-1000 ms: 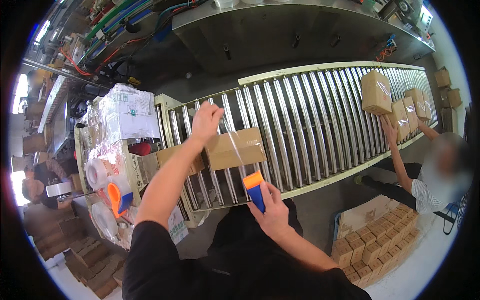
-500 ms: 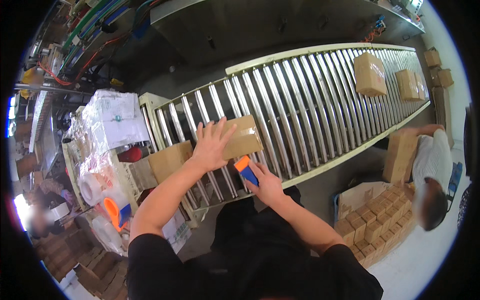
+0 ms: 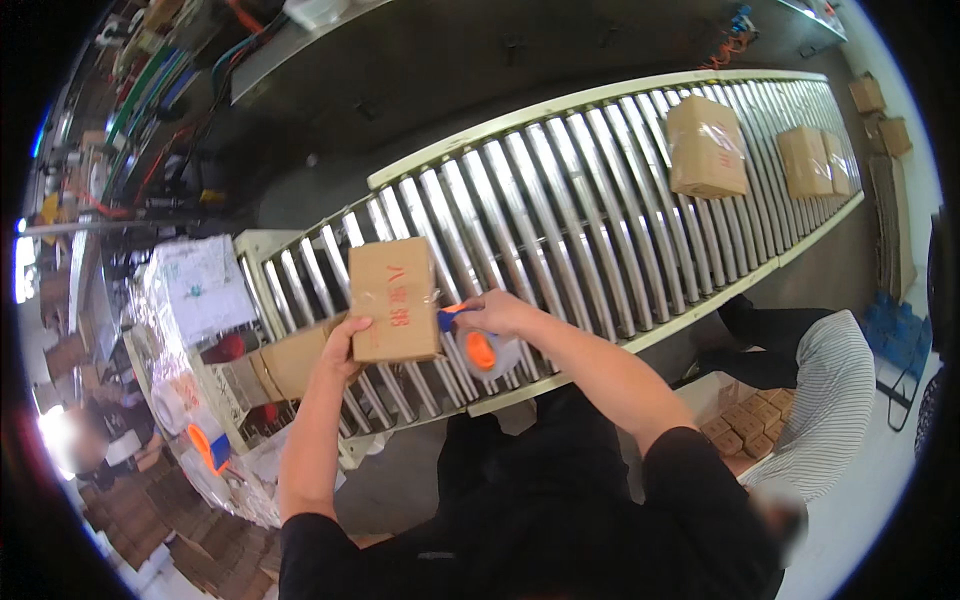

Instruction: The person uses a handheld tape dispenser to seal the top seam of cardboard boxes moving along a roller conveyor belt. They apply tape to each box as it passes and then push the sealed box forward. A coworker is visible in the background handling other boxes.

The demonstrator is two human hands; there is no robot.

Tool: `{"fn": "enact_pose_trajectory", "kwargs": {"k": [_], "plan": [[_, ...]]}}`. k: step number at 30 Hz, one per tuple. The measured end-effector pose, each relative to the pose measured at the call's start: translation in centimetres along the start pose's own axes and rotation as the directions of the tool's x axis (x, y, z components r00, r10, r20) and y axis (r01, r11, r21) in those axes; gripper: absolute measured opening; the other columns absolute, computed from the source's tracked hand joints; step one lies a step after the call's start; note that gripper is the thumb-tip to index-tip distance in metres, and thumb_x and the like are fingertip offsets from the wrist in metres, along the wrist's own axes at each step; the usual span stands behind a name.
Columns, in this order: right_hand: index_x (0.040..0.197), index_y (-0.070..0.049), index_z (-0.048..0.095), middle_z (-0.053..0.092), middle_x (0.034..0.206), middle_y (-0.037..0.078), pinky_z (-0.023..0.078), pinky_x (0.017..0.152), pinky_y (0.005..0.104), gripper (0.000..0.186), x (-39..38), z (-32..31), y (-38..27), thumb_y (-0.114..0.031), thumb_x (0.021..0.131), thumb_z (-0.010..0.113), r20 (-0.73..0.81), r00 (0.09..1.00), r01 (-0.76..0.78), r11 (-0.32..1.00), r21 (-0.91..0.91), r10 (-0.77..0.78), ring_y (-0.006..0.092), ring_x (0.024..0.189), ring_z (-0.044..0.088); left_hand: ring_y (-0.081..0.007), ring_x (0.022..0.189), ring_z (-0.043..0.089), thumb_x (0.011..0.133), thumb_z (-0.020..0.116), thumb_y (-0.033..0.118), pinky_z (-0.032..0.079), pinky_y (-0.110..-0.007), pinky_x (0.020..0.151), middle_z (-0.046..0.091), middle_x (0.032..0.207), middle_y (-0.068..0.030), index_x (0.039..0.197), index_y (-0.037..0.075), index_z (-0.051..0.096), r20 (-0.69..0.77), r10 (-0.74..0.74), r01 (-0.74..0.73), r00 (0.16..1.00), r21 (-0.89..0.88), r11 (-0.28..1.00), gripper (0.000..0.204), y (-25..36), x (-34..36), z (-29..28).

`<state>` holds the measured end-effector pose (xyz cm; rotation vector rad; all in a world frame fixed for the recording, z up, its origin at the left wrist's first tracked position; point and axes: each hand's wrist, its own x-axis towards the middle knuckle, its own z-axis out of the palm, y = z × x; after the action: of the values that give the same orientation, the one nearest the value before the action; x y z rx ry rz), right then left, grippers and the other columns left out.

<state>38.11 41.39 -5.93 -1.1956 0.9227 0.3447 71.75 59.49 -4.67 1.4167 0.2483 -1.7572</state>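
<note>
A brown cardboard box (image 3: 393, 290) with red print on the side towards me rests on the metal rollers. My left hand (image 3: 345, 345) grips its lower left edge, the thumb lying over the printed side. My right hand (image 3: 492, 313) is closed round a tape dispenser with a blue body and an orange hub (image 3: 481, 351). The dispenser's blue end touches or nearly touches the box's right side, where shiny clear tape shows. Another brown carton (image 3: 290, 365) lies to the left, just behind my left wrist.
The roller conveyor (image 3: 590, 210) runs off to the far right, carrying a taped box (image 3: 706, 150) and more cartons (image 3: 805, 162). A second orange-and-blue tape dispenser (image 3: 208, 447) hangs at the left. At right, a person in a striped top (image 3: 835, 400) bends over an open carton of small boxes (image 3: 745, 422).
The box has shifted left and been turned so its printed side shows. My left hand went from flat on top to its edge; the dispenser moved to its right side. The co-worker has bent nearer.
</note>
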Motion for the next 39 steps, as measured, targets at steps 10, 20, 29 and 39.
{"fn": "enact_pose_trajectory", "kwargs": {"k": [10, 20, 29, 39], "plan": [[0.149, 0.007, 0.065, 0.078, 0.117, 0.009, 0.06, 0.09, 0.0296, 0.057, -21.6, -6.9, 18.1, -0.023, 0.103, 0.081, -0.439, 0.882, 0.226, 0.665, 0.712, 0.171, 0.0107, 0.101, 0.072, -0.0335, 0.139, 0.067, 0.106, 0.071, 0.024, 0.057, -0.049, 0.116, 0.065, 0.154, -0.0182, 0.168, 0.006, 0.042, 0.318, 0.169, -0.264, 0.933, 0.286, 0.921, 0.072, -2.6, 9.4, 33.6], [0.157, 0.011, 0.056, 0.074, 0.133, 0.015, 0.059, 0.1, 0.0316, 0.062, -28.6, -5.0, 22.3, -0.011, 0.104, 0.078, -0.734, 0.602, 0.377, 0.699, 0.608, 0.314, 0.0152, 0.113, 0.071, -0.0337, 0.121, 0.07, 0.103, 0.076, 0.045, 0.055, -0.046, 0.108, 0.067, 0.152, -0.0232, 0.162, 0.002, 0.051, 0.557, 0.307, -0.634, 0.772, 0.635, 0.441, 0.077, -13.1, 21.6, 60.5], [0.15, -0.007, 0.066, 0.069, 0.144, 0.02, 0.064, 0.098, 0.0465, 0.077, -26.3, 4.7, 6.9, -0.025, 0.082, 0.097, -0.541, 0.47, 0.388, 0.714, -0.583, -0.697, 0.0401, 0.12, 0.075, -0.0126, 0.107, 0.07, 0.119, 0.057, 0.039, 0.058, -0.032, 0.097, 0.077, 0.122, -0.0046, 0.135, 0.001, 0.075, 0.476, -0.256, -0.003, 0.841, 0.478, 0.878, 0.045, -11.2, -4.9, 26.5], [0.159, -0.004, 0.055, 0.064, 0.146, 0.022, 0.062, 0.096, 0.0458, 0.078, -18.1, 20.1, -1.5, -0.023, 0.092, 0.089, -0.677, 0.373, 0.352, 0.772, -0.529, -0.634, 0.0437, 0.12, 0.071, -0.04, 0.095, 0.069, 0.113, 0.056, 0.03, 0.055, -0.049, 0.087, 0.07, 0.098, -0.0218, 0.109, 0.0, 0.072, 0.561, 0.538, -0.668, 0.63, 0.744, 0.006, 0.034, -2.3, -5.4, 12.6]]}}
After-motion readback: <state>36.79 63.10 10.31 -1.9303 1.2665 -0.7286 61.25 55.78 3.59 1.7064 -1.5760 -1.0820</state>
